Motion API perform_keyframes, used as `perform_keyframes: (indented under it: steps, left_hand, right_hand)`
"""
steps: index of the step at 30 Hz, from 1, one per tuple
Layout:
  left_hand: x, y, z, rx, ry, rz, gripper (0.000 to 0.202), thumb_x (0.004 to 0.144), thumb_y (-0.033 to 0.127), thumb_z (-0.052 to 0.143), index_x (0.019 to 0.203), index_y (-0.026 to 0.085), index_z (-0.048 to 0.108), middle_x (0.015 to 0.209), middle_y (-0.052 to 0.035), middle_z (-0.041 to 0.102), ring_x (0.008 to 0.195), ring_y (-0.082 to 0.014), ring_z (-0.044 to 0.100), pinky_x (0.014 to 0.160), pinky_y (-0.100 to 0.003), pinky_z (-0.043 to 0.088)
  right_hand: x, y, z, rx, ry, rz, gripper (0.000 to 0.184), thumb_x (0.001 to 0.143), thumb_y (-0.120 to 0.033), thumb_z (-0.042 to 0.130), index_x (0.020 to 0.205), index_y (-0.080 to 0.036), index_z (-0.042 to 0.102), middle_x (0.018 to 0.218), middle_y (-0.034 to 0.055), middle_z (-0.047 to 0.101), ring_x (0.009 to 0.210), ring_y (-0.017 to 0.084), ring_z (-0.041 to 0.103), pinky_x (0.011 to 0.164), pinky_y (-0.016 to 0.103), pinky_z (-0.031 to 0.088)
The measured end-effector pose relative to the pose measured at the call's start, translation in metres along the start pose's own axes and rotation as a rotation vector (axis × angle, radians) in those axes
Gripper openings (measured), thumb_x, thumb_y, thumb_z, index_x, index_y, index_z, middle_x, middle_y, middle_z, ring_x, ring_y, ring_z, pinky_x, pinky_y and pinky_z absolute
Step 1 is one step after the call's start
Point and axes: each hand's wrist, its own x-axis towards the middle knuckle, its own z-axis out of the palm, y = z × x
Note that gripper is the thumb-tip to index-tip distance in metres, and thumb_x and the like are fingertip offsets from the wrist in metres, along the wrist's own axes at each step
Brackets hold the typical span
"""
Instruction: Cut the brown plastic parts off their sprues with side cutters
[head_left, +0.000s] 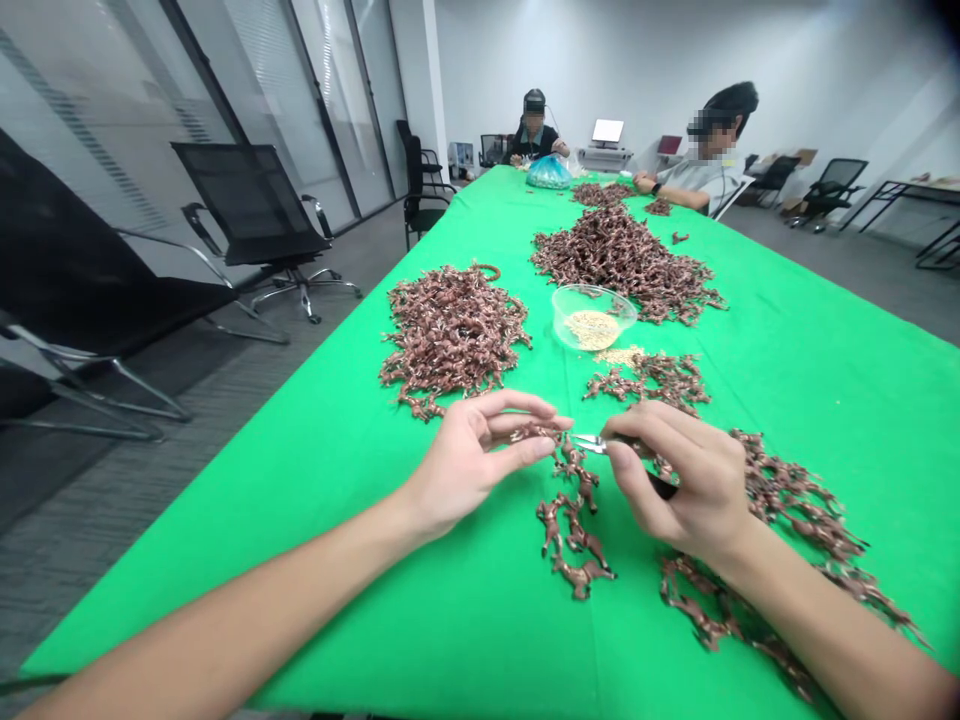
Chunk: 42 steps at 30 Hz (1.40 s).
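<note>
My left hand (480,450) pinches a small brown horse-like figurine (534,432) between thumb and fingers. My right hand (682,475) is closed around a pair of pliers (591,442) with dark handles, whose silver jaws point left, close to the fingertips of my left hand. Whether the jaws grip anything is too small to tell. Just below the hands, several similar figurines (581,578) lie in a loose string on the green cloth. More brown figurines (795,490) lie beside and partly behind my right hand and forearm.
A clear plastic bowl (559,325) holds pale yellow bits, some spilled beside it. Heaps of brown figurines stand left (457,335) and behind (626,255). Two people (534,140) (712,175) sit at the far end, near a blue bag (549,172). Black chairs (244,205) stand left.
</note>
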Motion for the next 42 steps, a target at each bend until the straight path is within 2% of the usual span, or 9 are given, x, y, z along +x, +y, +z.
perform_keyframes:
  steps: [4, 9, 13, 16, 19, 27, 34, 42]
  left_hand:
    - [0.0018, -0.0014, -0.0007, -0.006, -0.031, 0.016, 0.028, 0.083, 0.02, 0.075, 0.107, 0.013, 0.062, 0.111, -0.0113, 0.074, 0.106, -0.021, 0.069, 0.096, -0.036, 0.052]
    - [0.0034, -0.0032, -0.0006, -0.038, -0.066, 0.04, 0.03, 0.085, 0.016, 0.072, 0.112, 0.013, 0.059, 0.109, -0.0098, 0.071, 0.105, -0.0181, 0.065, 0.096, -0.033, 0.05]
    - [0.0024, -0.0051, 0.0005, -0.157, -0.084, -0.025, 0.029, 0.086, 0.015, 0.069, 0.111, 0.014, 0.056, 0.111, -0.01, 0.066, 0.107, -0.0221, 0.064, 0.093, -0.041, 0.055]
    - [0.002, -0.006, 0.0004, -0.189, -0.098, -0.054, 0.027, 0.086, 0.013, 0.068, 0.11, 0.014, 0.056, 0.107, -0.0088, 0.064, 0.105, -0.0217, 0.063, 0.095, -0.044, 0.054]
    - [0.0025, -0.005, -0.0008, -0.121, -0.092, -0.051, 0.029, 0.084, 0.013, 0.071, 0.109, 0.012, 0.056, 0.102, -0.0077, 0.064, 0.101, -0.0197, 0.063, 0.097, -0.043, 0.053]
    - [-0.001, -0.0008, 0.0017, 0.138, -0.153, -0.018, 0.031, 0.087, 0.025, 0.07, 0.113, 0.015, 0.056, 0.103, -0.0058, 0.061, 0.097, -0.0169, 0.061, 0.087, -0.032, 0.052]
    - [-0.0056, -0.0029, 0.0048, 0.239, -0.22, 0.012, 0.031, 0.09, 0.02, 0.064, 0.119, 0.017, 0.055, 0.111, -0.0072, 0.06, 0.108, -0.0193, 0.06, 0.096, -0.035, 0.049]
    - [-0.0066, -0.0022, 0.0045, 0.3, -0.248, 0.033, 0.03, 0.091, 0.019, 0.062, 0.12, 0.017, 0.054, 0.114, -0.0087, 0.062, 0.107, -0.0194, 0.061, 0.094, -0.035, 0.05]
  right_hand:
    - [-0.0005, -0.0047, 0.0001, 0.027, -0.025, -0.018, 0.007, 0.091, -0.016, 0.059, 0.095, -0.013, 0.064, 0.079, 0.0067, 0.062, 0.067, 0.017, 0.057, 0.059, 0.03, 0.044]
    - [-0.0003, -0.0049, -0.0003, 0.013, -0.035, 0.002, 0.007, 0.091, -0.017, 0.059, 0.094, -0.013, 0.065, 0.077, 0.0054, 0.061, 0.065, 0.015, 0.055, 0.058, 0.029, 0.043]
    - [-0.0009, -0.0018, 0.0014, 0.002, -0.056, 0.033, 0.009, 0.092, -0.019, 0.059, 0.093, -0.013, 0.065, 0.078, 0.0056, 0.061, 0.067, 0.016, 0.056, 0.06, 0.03, 0.044]
    - [-0.0013, 0.0, 0.0024, -0.008, -0.071, 0.057, 0.011, 0.093, -0.021, 0.058, 0.092, -0.013, 0.066, 0.077, 0.0054, 0.061, 0.068, 0.017, 0.057, 0.061, 0.03, 0.044]
    - [-0.0015, 0.0007, 0.0027, -0.02, -0.078, 0.071, 0.013, 0.093, -0.023, 0.057, 0.091, -0.014, 0.066, 0.076, 0.0049, 0.061, 0.068, 0.017, 0.057, 0.062, 0.031, 0.044]
    - [-0.0042, -0.0002, 0.0049, -0.006, -0.131, 0.084, 0.013, 0.094, -0.024, 0.056, 0.091, -0.016, 0.065, 0.075, 0.0034, 0.062, 0.066, 0.016, 0.057, 0.061, 0.029, 0.043]
    - [-0.0056, 0.0026, 0.0067, -0.028, -0.206, 0.042, 0.017, 0.095, -0.026, 0.056, 0.088, -0.016, 0.067, 0.072, 0.0032, 0.061, 0.062, 0.015, 0.055, 0.058, 0.027, 0.042]
    - [-0.0073, 0.0041, 0.008, -0.029, -0.22, 0.041, 0.019, 0.096, -0.027, 0.057, 0.09, -0.015, 0.07, 0.072, 0.0036, 0.061, 0.061, 0.014, 0.055, 0.057, 0.026, 0.041]
